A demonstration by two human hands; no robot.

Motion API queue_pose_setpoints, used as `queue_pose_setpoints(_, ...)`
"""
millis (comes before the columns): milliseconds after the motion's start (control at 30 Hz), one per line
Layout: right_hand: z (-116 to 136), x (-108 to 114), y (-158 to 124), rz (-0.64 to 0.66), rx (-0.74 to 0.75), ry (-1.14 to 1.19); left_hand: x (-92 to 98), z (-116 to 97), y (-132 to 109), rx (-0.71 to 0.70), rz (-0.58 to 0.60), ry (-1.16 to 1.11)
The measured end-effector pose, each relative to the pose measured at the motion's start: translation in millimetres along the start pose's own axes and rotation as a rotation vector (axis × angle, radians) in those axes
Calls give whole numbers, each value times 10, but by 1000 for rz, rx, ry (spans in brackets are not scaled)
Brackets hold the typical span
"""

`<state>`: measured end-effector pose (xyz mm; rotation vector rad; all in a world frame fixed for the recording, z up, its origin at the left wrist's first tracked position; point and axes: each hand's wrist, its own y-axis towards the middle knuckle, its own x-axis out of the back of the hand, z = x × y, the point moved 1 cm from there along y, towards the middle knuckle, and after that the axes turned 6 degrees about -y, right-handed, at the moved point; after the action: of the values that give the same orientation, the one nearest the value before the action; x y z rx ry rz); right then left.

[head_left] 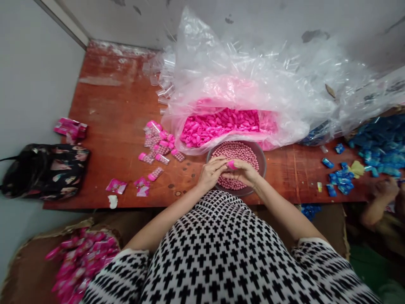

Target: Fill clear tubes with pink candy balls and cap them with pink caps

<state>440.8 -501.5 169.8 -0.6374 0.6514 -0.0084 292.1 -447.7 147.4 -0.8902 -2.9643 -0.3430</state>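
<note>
The right hand (245, 172) pinches a pink cap (231, 164) over the bowl (262, 161), the left hand (210, 172) curled in beside it, its grip hidden. Left of the bowl lie capped tubes (162, 147) of beads, seemingly finished; much appears left, with loose beads (238, 152) in the bowl, loose caps (218, 125) in a bag (240, 80) just behind it, and clear tubes (169, 63) farther back to its left.

Reddish-brown wooden tabletop (110, 101), slightly glossy, scuffed whitish along far edge, set against smooth grey left wall (34, 93) and paler back wall (268, 17) with dark blotchy patches, soft daylight-like lighting, green area (367, 266) low right, unclear if floor.
</note>
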Motion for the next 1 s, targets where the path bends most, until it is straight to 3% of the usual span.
queue_pose_setpoints(100, -143, -28, 79, -90, 20, 98, -2, 44, -58, -1, 2, 32)
queue_pose_setpoints(233, -387, -17, 195, -171, -70, 204, 20, 169, -159, 55, 55, 94)
queue_pose_setpoints(333, -523, -27, 279, -176, -157, 233, 91, 263, -243, 156, 119, 100)
queue_pose_setpoints(400, -559, -76, 348, -128, -191, 198, 190, 297, -292, 225, 89, 83)
queue_pose_setpoints(533, -543, -295, 535, 18, -194, 71, 477, 274, -373, 262, -79, 55)
queue_pose_setpoints(733, -670, -743, 944, 33, -169, 36, 956, 254, -513, 231, -231, 129)
queue_pose_setpoints(867, -792, -1042, 1295, 56, -194, -52, 1361, 417, -547, 263, -270, 162)
queue_pose_setpoints(933, -775, -1191, 1506, 64, -238, -230, 1620, 557, -521, 339, -293, 183)
queue_pose_setpoints(1000, -658, -1337, 1720, 55, -190, -461, 1910, 703, -464, 408, -336, 224)
